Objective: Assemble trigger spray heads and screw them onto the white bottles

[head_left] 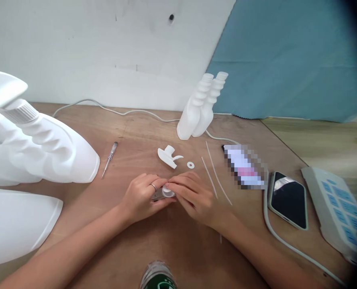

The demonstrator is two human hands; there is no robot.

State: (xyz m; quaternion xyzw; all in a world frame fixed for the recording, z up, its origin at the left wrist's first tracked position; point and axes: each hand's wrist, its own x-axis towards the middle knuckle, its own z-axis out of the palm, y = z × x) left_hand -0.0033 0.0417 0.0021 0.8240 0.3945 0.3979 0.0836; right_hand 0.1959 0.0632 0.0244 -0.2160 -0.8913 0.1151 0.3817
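Observation:
My left hand (140,196) grips a small white and clear spray-head part (168,192) between thumb and fingers. The fingertips of my right hand (194,196) close on the same part from the other side and cover much of it. Just beyond the hands lies a white trigger-sprayer shell (166,156), with a white ring washer (190,165) to its right. Two thin tubes, one of them a short straight tube (209,177), rest on the table to the right of my right hand. A screwdriver (110,159) with a clear handle lies to the left.
Large white spray bottles (54,148) fill the left side. Two white capless bottles (196,108) stand at the back. On the right are a lit, pixelated phone (241,166), a dark phone (288,200), a power strip (331,212) and cables. A green-labelled clear bottle (158,277) is nearest me.

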